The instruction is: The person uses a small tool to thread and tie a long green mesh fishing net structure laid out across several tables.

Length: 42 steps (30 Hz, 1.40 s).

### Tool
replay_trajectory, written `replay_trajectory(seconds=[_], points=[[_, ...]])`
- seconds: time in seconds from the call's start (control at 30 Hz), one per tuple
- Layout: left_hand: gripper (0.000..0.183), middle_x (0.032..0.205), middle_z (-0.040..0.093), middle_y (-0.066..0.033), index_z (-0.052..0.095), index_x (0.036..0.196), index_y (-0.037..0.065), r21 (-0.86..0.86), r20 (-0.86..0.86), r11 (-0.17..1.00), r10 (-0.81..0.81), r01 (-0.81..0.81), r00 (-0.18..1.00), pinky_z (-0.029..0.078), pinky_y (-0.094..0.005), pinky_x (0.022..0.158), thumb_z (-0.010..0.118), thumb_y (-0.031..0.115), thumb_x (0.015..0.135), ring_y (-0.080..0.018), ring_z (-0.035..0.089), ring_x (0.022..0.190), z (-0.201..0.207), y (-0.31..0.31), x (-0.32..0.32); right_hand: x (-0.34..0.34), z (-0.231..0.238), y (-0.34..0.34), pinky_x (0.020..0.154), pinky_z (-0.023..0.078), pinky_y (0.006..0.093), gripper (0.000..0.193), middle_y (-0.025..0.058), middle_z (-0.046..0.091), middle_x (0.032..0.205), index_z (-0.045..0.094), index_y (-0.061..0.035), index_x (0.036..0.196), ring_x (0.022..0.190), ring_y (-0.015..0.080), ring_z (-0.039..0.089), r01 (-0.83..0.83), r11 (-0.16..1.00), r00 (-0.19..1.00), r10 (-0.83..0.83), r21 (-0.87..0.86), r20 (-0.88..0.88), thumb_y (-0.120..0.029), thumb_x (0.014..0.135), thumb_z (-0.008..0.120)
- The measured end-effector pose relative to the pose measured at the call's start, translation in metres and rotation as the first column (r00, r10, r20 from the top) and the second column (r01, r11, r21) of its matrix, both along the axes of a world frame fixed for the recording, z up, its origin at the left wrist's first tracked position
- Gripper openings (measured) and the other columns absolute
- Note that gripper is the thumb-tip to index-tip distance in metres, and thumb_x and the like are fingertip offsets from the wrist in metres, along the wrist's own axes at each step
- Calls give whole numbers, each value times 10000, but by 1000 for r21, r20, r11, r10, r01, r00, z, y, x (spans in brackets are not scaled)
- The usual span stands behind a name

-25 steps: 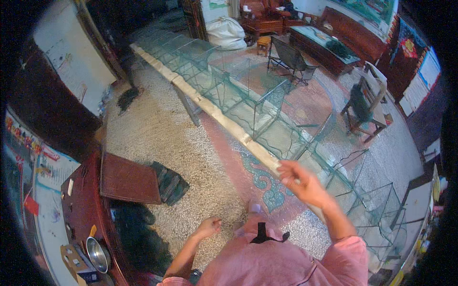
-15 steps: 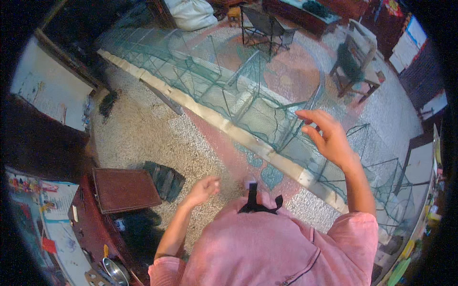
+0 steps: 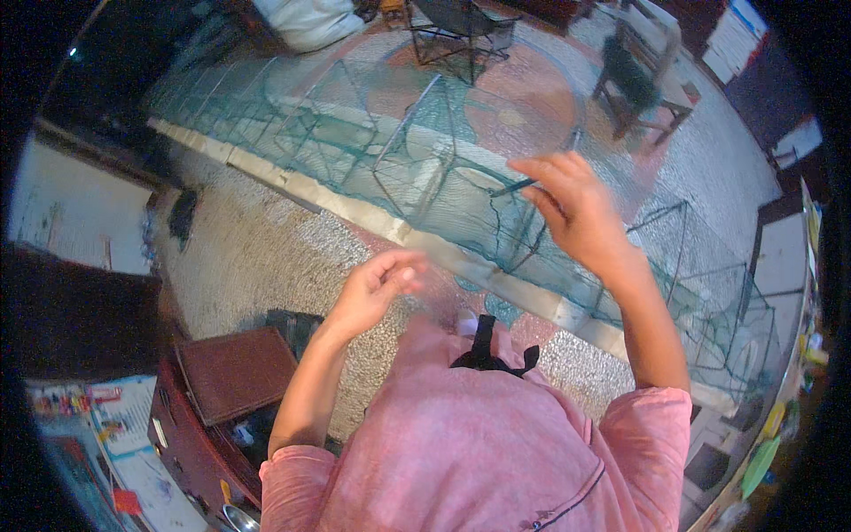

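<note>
A long green mesh net cage [image 3: 425, 199], stretched over rod frames, crosses the room from far left to near right. Above its near side, my right hand [image 3: 581, 208] is closed, pinching a slim dark green stick [image 3: 513, 188] between thumb and fingers. A dark cord [image 3: 496, 220] hangs near the stick's tip against the mesh. My left hand [image 3: 377, 288] is raised in front of my body, short of the cage's near edge. Its fingers are half bent and slightly blurred, with a gap to the thumb and nothing visible in them.
A pale beam [image 3: 372, 217] runs along the cage's near side. Behind it stand a dark folding chair [image 3: 465, 35] and a wooden armchair [image 3: 638, 84]. At left are a brown stool-like seat [image 3: 235, 372] and a dark red cabinet [image 3: 182, 443]. A white sack [image 3: 310, 18] lies far back.
My left hand has risen and moved forward, toward the cage. My right hand has shifted left and forward, and the dark stick shows more clearly in it. The whole view has shifted slightly.
</note>
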State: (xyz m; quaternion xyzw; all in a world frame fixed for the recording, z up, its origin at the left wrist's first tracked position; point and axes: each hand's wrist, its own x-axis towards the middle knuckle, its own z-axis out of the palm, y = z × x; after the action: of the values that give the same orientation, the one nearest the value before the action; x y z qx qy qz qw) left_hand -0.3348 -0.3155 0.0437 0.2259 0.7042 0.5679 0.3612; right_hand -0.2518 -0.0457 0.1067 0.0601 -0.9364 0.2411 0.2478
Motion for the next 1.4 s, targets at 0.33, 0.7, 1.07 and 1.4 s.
replay_trajectory(seconds=[0.33,0.7,1.07,1.4], points=[[279,1059,574,-65,506,1143,-16,28,90,884,-467,466,880,451,-270,831,489,55,874,-131,550,949,-7,36,12,170,-18,-36,766,451,240,224,75,630,965,586,-9,1054,874,130,589,611,587,749,-645,-531,150,-63,839,554],[318,1088,548,-97,474,1183,-5,190,207,379,-917,906,341,466,-314,828,485,138,900,-182,559,963,0,97,122,335,-104,-176,739,472,279,264,81,629,963,575,-40,1085,842,148,588,866,92,417,-675,-492,609,-95,826,579],[280,1049,585,-82,531,1135,1,77,78,4,-997,997,-2,443,-265,813,486,138,895,-137,554,943,5,171,347,499,-168,-194,754,473,292,250,99,627,967,589,-62,1066,852,163,594,827,-148,258,-758,-542,599,-124,824,576],[253,856,562,-9,543,1113,47,-55,29,-274,-962,960,-273,419,-213,649,539,112,868,-66,502,726,-15,237,543,663,-248,-192,634,467,253,208,43,626,839,601,-57,1031,720,105,568,558,-511,133,-722,-654,678,-150,851,555]])
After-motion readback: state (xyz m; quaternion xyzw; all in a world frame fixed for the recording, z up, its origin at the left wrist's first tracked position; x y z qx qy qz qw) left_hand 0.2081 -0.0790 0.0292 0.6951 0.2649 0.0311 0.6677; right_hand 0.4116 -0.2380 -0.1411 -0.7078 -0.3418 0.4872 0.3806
